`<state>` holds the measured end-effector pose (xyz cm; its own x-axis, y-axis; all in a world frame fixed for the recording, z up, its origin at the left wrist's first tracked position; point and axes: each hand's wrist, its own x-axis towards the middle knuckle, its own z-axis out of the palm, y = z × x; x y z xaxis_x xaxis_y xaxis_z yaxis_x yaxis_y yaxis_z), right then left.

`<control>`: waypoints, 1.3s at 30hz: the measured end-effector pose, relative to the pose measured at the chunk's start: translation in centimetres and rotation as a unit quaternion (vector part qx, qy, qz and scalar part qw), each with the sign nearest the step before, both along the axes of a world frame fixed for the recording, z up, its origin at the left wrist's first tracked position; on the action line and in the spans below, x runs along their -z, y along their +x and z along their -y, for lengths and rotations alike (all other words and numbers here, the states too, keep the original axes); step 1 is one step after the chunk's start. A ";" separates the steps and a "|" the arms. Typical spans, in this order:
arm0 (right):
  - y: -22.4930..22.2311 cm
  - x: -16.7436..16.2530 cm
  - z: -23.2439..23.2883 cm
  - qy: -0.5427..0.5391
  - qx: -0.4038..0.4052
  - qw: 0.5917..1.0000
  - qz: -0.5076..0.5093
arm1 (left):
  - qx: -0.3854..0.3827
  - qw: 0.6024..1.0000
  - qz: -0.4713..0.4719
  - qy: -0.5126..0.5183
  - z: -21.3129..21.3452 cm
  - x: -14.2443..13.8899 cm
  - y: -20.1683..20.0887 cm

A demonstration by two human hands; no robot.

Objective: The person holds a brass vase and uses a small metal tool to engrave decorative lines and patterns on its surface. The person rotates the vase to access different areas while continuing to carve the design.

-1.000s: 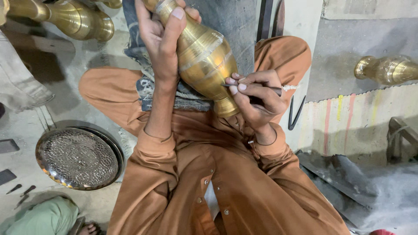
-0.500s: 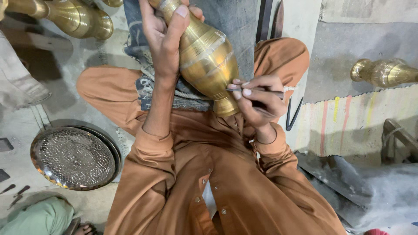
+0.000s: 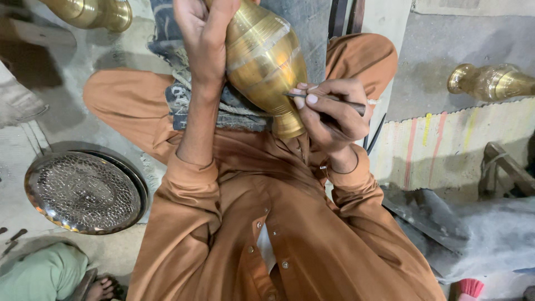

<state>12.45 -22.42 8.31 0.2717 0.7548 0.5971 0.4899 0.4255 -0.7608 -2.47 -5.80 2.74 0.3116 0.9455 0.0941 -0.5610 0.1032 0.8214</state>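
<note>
Beside knee, patterned tray (image 3: 83, 192), second vase (image 3: 490, 82)

Your lap is crowded: the brass vase (image 3: 264, 61) lies across it, with your left hand (image 3: 203, 39) against its left flank and your right hand (image 3: 331, 108) and its thin metal tool (image 3: 329, 98) close on the right. To your left, the patterned round tray (image 3: 81, 192) takes up the floor; bare concrete shows above it. To your right, the striped mat (image 3: 446, 145) lies open up to a second brass vase (image 3: 490, 82).
</note>
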 end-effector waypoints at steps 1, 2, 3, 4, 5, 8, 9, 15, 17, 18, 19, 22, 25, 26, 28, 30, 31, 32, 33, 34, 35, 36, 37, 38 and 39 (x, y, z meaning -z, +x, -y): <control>0.0 -0.1 0.0 0.002 0.001 1.000 0.001 | -0.002 1.000 -0.002 0.000 0.0 0.2 0.0; 0.0 -0.1 -0.1 0.003 0.001 1.000 0.002 | -0.005 1.000 -0.004 -0.001 -0.1 0.5 0.0; 0.0 -0.1 -0.1 0.004 0.001 1.000 0.002 | -0.007 1.000 -0.007 -0.002 -0.1 0.7 0.0; 0.0 -0.2 -0.1 0.005 -0.001 1.000 0.003 | -0.008 1.000 -0.006 0.000 -0.2 0.9 0.0; 0.1 -0.2 -0.1 0.005 -0.003 1.000 0.003 | -0.010 1.000 -0.005 0.001 -0.2 1.0 0.0; 0.1 -0.1 -0.2 0.012 -0.012 1.000 -0.006 | -0.011 1.000 -0.007 -0.001 -0.2 1.3 -0.1; 0.1 -0.1 -0.3 0.015 -0.014 1.000 -0.010 | -0.010 1.000 -0.008 -0.003 -0.3 1.4 0.0; 0.1 0.0 -0.1 -0.002 -0.014 0.999 -0.034 | 0.004 1.000 -0.021 0.018 -0.4 1.2 -0.2; 0.2 0.0 0.0 -0.001 -0.014 1.000 -0.025 | 0.001 1.000 -0.009 0.017 -0.5 1.2 0.0; 0.2 0.0 0.1 -0.002 -0.015 1.000 -0.022 | -0.001 1.000 -0.005 0.015 -0.4 1.3 -0.1; 0.2 0.0 0.1 0.002 -0.017 1.000 -0.024 | -0.005 1.000 -0.011 0.020 -0.4 1.4 -0.1; 0.3 0.2 -0.1 0.023 -0.031 0.999 -0.019 | -0.018 0.999 -0.029 0.018 -0.2 1.7 -0.2; 0.5 0.4 -0.4 0.050 -0.040 0.998 -0.001 | -0.032 0.999 -0.044 0.004 -0.2 2.0 -0.1; 0.5 0.4 -0.5 0.046 -0.032 0.998 -0.003 | -0.035 0.998 -0.052 0.006 -0.2 2.1 -0.2; 0.4 0.3 -0.3 0.030 -0.021 0.999 -0.006 | -0.032 0.998 -0.053 0.002 -0.2 2.2 -0.1; 0.4 0.2 -0.1 0.013 -0.025 1.000 -0.009 | -0.025 0.999 -0.039 -0.002 -0.5 2.4 -0.1; 0.4 0.2 -0.1 0.019 -0.024 0.999 -0.013 | -0.028 0.999 -0.044 -0.003 -0.5 2.5 -0.2; 0.3 0.2 -0.2 0.023 -0.022 0.999 -0.015 | -0.030 0.998 -0.048 -0.006 -0.4 2.6 -0.1; 0.4 0.2 -0.2 0.027 -0.021 0.999 -0.017 | -0.032 0.998 -0.051 -0.009 -0.3 2.7 -0.1; 0.4 0.3 -0.3 0.038 -0.030 0.999 -0.011 | -0.044 0.998 -0.052 -0.015 -0.3 2.8 0.0; 0.5 0.3 -0.3 0.048 -0.038 0.998 -0.004 | -0.055 0.997 -0.054 -0.022 -0.2 2.9 0.0; 0.6 0.3 -0.4 0.060 -0.047 0.997 0.002 | -0.067 0.996 -0.056 -0.027 -0.2 2.9 0.0; 0.6 0.3 -0.4 0.063 -0.054 0.996 0.016 | -0.055 0.997 -0.049 -0.017 -0.3 2.9 0.1; 0.7 0.3 -0.4 0.068 -0.061 0.995 0.028 | -0.043 0.998 -0.042 -0.006 -0.4 2.7 0.1; 0.7 0.3 -0.5 0.071 -0.069 0.994 0.040 | -0.032 0.999 -0.037 0.003 -0.4 2.4 0.1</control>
<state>13.20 -21.97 7.99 0.1187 0.6880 0.7159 0.4766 0.5930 -0.6490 -2.42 -5.36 0.30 0.2564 0.9633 0.0795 -0.5038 0.0630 0.8615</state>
